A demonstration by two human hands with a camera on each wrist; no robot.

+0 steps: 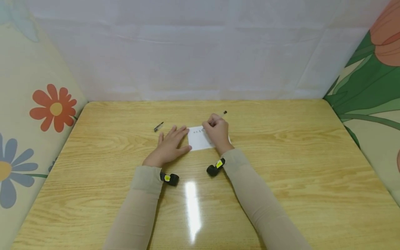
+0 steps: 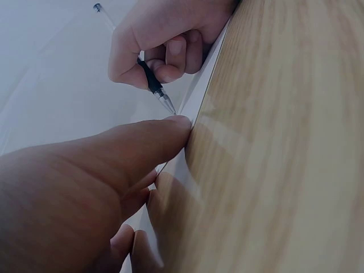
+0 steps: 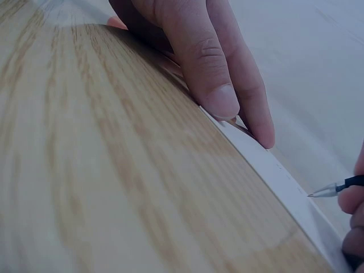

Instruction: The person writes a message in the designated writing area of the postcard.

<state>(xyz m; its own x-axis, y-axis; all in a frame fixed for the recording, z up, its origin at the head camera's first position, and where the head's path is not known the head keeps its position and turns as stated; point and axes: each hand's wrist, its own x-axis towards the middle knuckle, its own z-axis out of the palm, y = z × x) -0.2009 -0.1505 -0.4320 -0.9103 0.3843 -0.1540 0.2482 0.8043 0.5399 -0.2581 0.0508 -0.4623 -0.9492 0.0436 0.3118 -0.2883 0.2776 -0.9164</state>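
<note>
A white sheet of paper (image 1: 200, 141) lies on the table, with a short row of small dark marks along its upper part. My right hand (image 1: 217, 132) rests over the paper's right side and pinches a pen (image 2: 153, 79) with a clear barrel and black grip. In the right wrist view the pen's metal tip points down at the sheet. My left hand (image 1: 170, 144) lies palm down with fingers spread, its thumb and a fingertip pressing the paper's left edge. A pen cap (image 1: 158, 126) with a dark clip lies just beyond the left hand.
The wood-grain table (image 1: 297, 156) reaches back to a white sheet-like wall covering (image 1: 193, 62). Flower-patterned panels stand at left and right. Each wrist wears a small black camera (image 1: 171, 179). A bright light reflection shows on the near tabletop.
</note>
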